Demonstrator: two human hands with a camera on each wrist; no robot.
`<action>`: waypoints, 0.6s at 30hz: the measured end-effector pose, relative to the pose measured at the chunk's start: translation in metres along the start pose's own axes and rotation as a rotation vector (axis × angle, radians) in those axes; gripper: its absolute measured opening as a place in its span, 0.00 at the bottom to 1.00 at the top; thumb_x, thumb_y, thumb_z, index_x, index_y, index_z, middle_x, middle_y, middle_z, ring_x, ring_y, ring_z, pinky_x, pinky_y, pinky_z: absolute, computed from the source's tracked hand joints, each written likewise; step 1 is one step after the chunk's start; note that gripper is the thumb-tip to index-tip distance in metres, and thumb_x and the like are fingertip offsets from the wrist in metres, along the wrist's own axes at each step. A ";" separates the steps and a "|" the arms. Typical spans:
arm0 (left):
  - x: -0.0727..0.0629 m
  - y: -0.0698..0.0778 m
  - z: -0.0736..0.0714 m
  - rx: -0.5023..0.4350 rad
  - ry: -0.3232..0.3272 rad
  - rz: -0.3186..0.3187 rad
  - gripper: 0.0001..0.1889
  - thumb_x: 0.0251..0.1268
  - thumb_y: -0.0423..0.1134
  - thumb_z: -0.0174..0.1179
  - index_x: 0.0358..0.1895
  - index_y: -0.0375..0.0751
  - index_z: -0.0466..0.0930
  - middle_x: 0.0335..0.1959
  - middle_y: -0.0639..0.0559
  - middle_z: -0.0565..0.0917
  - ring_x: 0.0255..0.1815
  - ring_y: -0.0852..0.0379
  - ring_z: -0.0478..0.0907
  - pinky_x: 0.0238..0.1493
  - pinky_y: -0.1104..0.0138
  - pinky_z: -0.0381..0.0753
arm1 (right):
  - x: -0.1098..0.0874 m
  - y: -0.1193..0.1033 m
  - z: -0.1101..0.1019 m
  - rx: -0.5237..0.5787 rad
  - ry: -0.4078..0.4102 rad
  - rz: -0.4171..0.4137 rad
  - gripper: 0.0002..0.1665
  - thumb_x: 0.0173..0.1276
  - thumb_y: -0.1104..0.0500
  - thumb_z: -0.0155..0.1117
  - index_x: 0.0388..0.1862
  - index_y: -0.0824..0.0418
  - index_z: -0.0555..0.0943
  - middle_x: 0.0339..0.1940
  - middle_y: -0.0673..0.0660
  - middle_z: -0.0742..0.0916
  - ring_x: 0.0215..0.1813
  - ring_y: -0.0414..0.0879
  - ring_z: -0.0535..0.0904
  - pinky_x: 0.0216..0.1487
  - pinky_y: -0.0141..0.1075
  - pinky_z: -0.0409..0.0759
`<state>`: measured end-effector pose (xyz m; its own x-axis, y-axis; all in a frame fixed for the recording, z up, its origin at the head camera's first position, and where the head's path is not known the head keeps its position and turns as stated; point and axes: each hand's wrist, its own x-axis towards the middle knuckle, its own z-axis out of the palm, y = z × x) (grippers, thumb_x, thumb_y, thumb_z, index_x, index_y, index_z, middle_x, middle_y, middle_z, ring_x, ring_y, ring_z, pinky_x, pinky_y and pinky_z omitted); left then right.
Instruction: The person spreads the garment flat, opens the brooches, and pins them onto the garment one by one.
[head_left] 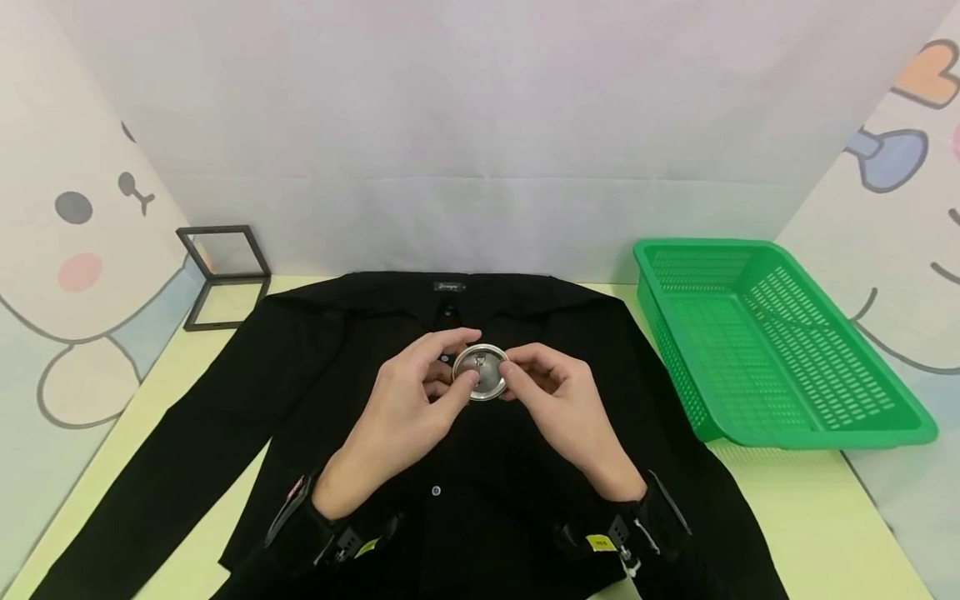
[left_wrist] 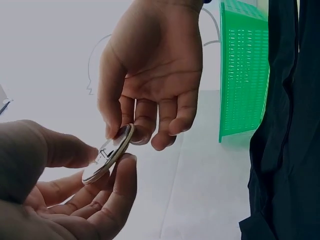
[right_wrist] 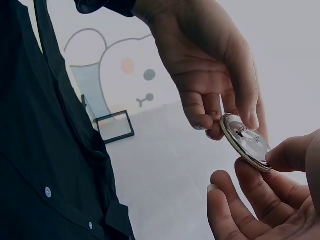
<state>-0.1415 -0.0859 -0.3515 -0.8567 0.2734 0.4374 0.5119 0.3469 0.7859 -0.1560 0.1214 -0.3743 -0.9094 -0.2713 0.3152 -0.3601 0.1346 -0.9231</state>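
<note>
A round pin-back badge (head_left: 491, 363) is held above a black shirt (head_left: 450, 450), its silvery back turned up toward me. A thin wire pin crosses that back, plainest in the right wrist view on the badge (right_wrist: 245, 142). My left hand (head_left: 405, 404) pinches the left edge, thumb on the back and fingers beneath. At the opposite edge my right hand (head_left: 566, 408) pinches it likewise with thumb and fingers. The badge's front faces down and is hidden. Face up below lies the shirt, its collar at the far side and its sleeves spread.
A green perforated basket (head_left: 813, 437) stands on the right of the pale yellow table (head_left: 817, 508). At the back left is a hinged black frame (head_left: 225, 275), one panel upright. Pale walls with cartoon drawings enclose the sides and back.
</note>
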 end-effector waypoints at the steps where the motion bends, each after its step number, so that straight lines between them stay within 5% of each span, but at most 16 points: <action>1: 0.000 0.000 0.000 0.009 0.006 0.000 0.21 0.69 0.28 0.66 0.64 0.37 0.80 0.51 0.45 0.84 0.32 0.60 0.82 0.31 0.71 0.84 | 0.000 0.000 0.000 0.001 -0.002 0.001 0.09 0.78 0.63 0.61 0.49 0.64 0.86 0.39 0.59 0.90 0.36 0.47 0.87 0.42 0.39 0.88; 7: 0.000 -0.001 0.002 0.043 0.005 -0.012 0.19 0.68 0.30 0.68 0.61 0.40 0.83 0.46 0.48 0.84 0.28 0.61 0.75 0.28 0.72 0.79 | -0.002 0.000 0.001 -0.009 -0.011 -0.004 0.08 0.78 0.63 0.61 0.48 0.64 0.86 0.38 0.61 0.90 0.36 0.49 0.87 0.42 0.36 0.88; 18: 0.001 0.000 0.001 0.030 0.008 -0.008 0.18 0.68 0.29 0.67 0.60 0.39 0.84 0.48 0.47 0.85 0.30 0.60 0.78 0.29 0.72 0.81 | 0.000 0.001 0.000 -0.010 -0.017 -0.020 0.08 0.78 0.63 0.62 0.48 0.63 0.86 0.38 0.58 0.90 0.36 0.50 0.87 0.42 0.39 0.89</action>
<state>-0.1422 -0.0849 -0.3514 -0.8613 0.2635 0.4343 0.5063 0.3756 0.7762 -0.1568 0.1213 -0.3752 -0.8983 -0.2903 0.3297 -0.3804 0.1388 -0.9143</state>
